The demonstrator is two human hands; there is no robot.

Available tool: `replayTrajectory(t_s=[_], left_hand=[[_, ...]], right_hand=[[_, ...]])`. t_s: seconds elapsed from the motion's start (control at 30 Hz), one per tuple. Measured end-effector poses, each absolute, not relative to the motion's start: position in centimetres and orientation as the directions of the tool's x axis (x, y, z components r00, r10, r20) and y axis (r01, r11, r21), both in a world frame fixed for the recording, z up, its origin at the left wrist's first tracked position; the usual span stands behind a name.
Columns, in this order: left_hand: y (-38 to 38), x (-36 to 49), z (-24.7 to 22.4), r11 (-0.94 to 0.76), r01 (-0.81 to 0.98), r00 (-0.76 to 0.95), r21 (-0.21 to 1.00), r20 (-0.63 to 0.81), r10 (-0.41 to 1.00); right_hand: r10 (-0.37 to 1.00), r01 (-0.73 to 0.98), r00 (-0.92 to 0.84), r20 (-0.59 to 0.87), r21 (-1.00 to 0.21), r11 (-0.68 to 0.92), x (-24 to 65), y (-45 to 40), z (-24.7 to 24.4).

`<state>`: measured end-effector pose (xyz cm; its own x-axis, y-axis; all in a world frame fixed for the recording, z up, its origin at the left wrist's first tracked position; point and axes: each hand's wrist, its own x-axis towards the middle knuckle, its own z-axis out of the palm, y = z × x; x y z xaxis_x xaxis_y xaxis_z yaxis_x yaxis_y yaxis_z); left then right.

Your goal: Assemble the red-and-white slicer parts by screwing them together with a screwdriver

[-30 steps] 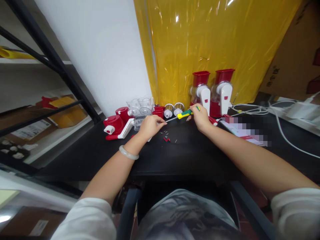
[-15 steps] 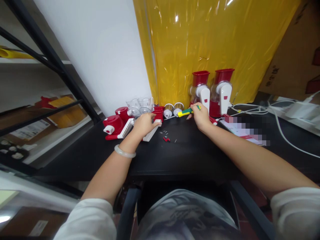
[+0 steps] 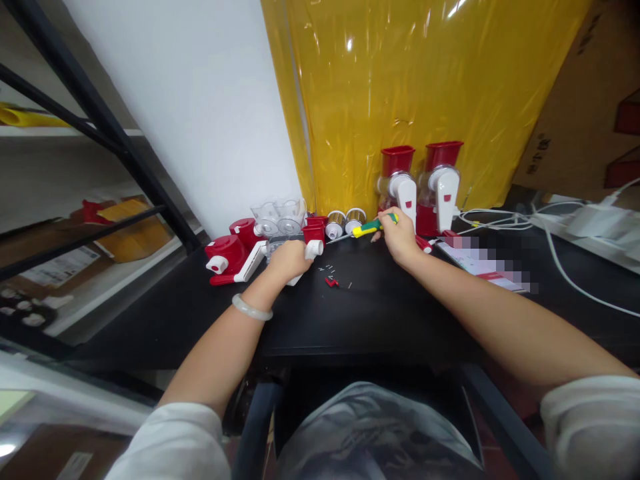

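My left hand (image 3: 289, 261) is closed around a white crank arm (image 3: 314, 249). Its round end sticks out to the right of my fingers, and my hand covers the middle. In my right hand (image 3: 399, 237) is a yellow and green screwdriver (image 3: 367, 228). The thin shaft points left, its tip close to a red hopper (image 3: 314, 230) and apart from the crank arm. Several small screws (image 3: 327, 269) and a small red plastic piece (image 3: 331, 282) lie on the black table (image 3: 380, 313) between my hands.
Two red and white rotary graters (image 3: 404, 190) stand at the back right. Two metal drums (image 3: 335, 225), clear housings (image 3: 277, 217) and red bases (image 3: 227, 255) sit along the back. To the right lie a phone-like flat screen (image 3: 475, 263) and white cables (image 3: 555, 233).
My left hand has closed further over the white crank arm and turned it, so its round end now faces me more. My right hand keeps the screwdriver nearly still. The view has shifted slightly.
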<state>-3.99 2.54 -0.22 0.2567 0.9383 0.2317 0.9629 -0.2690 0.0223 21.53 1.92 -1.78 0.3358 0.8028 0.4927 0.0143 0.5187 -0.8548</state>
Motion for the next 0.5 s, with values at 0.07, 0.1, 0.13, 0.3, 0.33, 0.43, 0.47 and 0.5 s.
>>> replayTrajectory(t_s=[0.07,0.1,0.13,0.3,0.33,0.43,0.47,0.5], left_hand=[[2.1,-3.9,0.5,-0.277,0.959,0.247,0.058,0.305,0.920],[1.8,-3.8,0.9,-0.270,0.959,0.224,0.088,0.346,0.911],[1.5,-3.7,1.2,-0.267,0.956,0.201,0.122,0.390,0.899],[0.1,-2.9,2.1,-0.312,0.907,0.133,0.283,0.510,0.850],[0.0,-2.8,2.1,-0.342,0.884,0.132,0.320,0.530,0.837],[-0.3,-2.5,1.9,-0.426,0.813,0.130,0.397,0.590,0.797],[-0.4,-2.5,1.9,-0.445,0.792,0.118,0.417,0.611,0.783],[-0.5,-2.4,1.8,-0.476,0.766,0.117,0.433,0.633,0.765]], right_hand=[[0.759,-0.004,0.378,0.530,-0.819,0.573,21.7,1.7,-1.1],[0.733,-0.004,0.402,0.548,-0.800,0.600,21.9,1.5,-0.7],[0.709,0.002,0.420,0.566,-0.782,0.623,22.0,1.3,-0.2],[0.620,0.006,0.487,0.616,-0.712,0.702,21.7,0.0,1.2],[0.614,0.011,0.472,0.632,-0.701,0.713,21.5,-0.4,1.3],[0.584,0.062,0.456,0.671,-0.679,0.732,20.8,-1.9,1.8],[0.558,0.092,0.461,0.690,-0.662,0.743,20.6,-2.5,1.9],[0.518,0.143,0.465,0.718,-0.639,0.756,20.4,-3.0,2.1]])
